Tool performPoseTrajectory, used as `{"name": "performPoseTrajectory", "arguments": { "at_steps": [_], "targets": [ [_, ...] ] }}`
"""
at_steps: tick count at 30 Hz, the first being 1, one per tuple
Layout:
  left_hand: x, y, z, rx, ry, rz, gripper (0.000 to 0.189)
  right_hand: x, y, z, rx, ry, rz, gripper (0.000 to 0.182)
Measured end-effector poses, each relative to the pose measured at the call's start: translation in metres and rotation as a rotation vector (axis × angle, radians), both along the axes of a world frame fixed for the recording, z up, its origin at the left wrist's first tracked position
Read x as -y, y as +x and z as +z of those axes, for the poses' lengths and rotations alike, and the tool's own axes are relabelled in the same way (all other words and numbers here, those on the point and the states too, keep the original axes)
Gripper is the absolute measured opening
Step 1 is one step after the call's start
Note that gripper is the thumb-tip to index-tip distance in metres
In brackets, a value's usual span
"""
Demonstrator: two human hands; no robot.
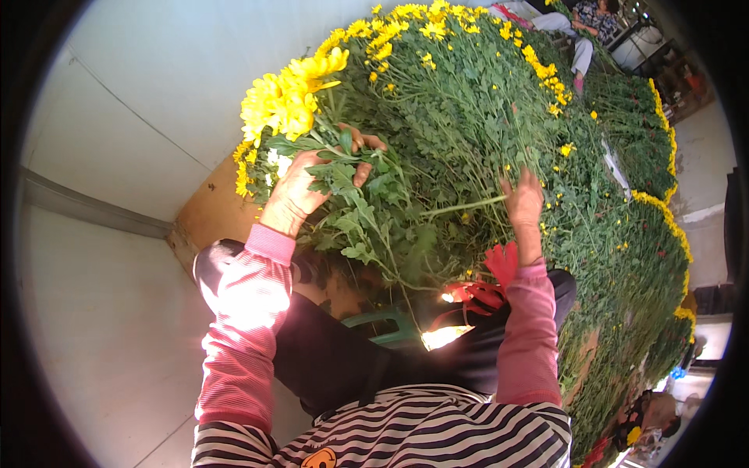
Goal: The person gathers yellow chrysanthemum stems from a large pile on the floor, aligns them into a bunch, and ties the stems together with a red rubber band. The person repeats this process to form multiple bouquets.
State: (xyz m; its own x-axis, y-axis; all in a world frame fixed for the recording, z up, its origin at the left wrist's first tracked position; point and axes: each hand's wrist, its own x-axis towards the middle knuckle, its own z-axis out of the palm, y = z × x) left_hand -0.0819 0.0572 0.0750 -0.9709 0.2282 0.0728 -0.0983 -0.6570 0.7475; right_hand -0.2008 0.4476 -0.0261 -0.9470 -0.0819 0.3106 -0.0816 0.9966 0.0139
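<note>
In the head view, my left hand (316,175) holds a bunch of yellow chrysanthemums (281,102) by the leafy stems just below the blooms. The thumb and fingers curl around the stems, and the blooms point up and left. My right hand (522,199) is at the right, over the large pile of cut chrysanthemums (456,117). A pale green stem (468,206) reaches from the leaves to its fingers; whether they grip it is not plain. Red plastic strips (501,263) hang by the right wrist and lie across the right thigh.
A pale wall (117,117) stands close on the left. More chrysanthemum heaps (632,234) spread along the right. Another person (591,23) sits at the top right, and a partly seen person (649,415) is at the bottom right. Green plastic (380,327) shows between my legs.
</note>
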Motion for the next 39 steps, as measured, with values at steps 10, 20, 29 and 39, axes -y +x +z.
{"name": "performPoseTrajectory", "arguments": {
  "at_steps": [10,20,29,39],
  "targets": [
    [0.035,0.000,-0.026,0.062,0.046,0.208,0.017,0.113,0.178,-0.009,1.017,-0.242,1.170,0.021],
    [0.039,0.017,-0.026,0.104,0.161,0.178,0.020,0.125,0.096,-0.001,0.276,-0.758,0.676,0.031],
    [0.134,0.080,-0.023,0.399,-0.081,0.903,0.027,0.171,0.034,-0.062,0.302,-1.030,0.382,0.018],
    [0.156,0.133,-0.020,0.333,0.024,0.975,0.024,0.186,0.064,-0.198,0.188,-0.411,0.551,0.044]
  ]
}}
